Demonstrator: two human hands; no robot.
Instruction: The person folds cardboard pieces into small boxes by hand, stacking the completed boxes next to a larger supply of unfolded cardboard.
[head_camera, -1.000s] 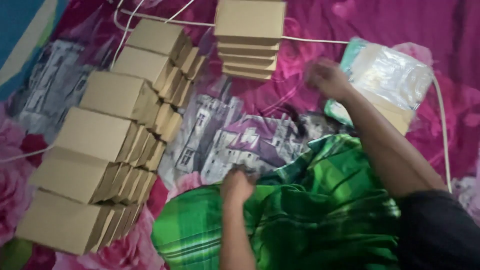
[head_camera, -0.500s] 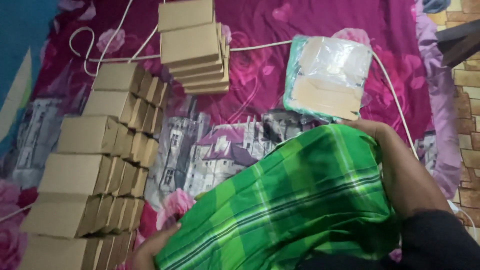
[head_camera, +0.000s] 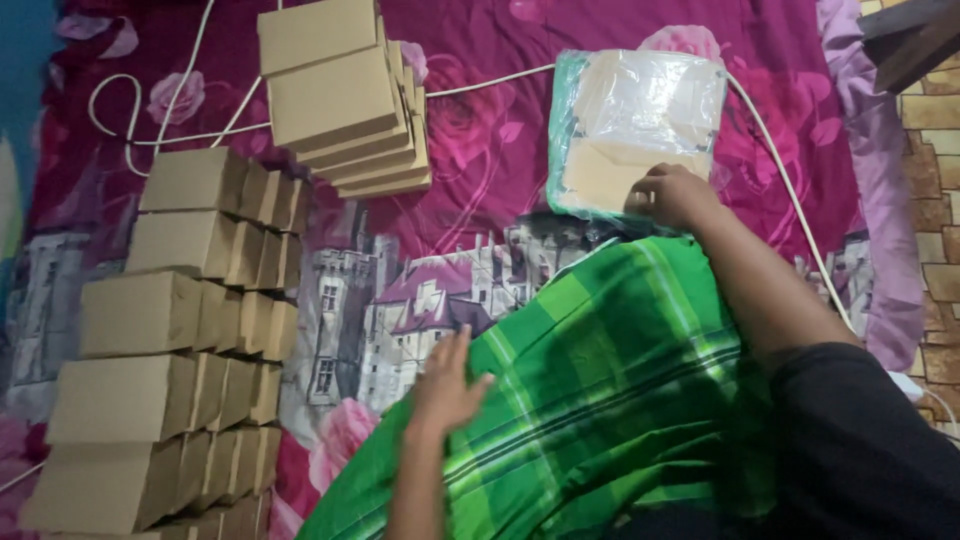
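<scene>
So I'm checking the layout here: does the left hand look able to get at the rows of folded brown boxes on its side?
Probably yes. The left hand hovers open by the green plaid cloth, and only bare floral sheet lies between it and the rows of brown boxes. Nothing blocks the way.

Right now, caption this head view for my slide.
Right hand reaches a plastic-wrapped pack; left hand rests on green cloth beside cardboard boxes.
</scene>
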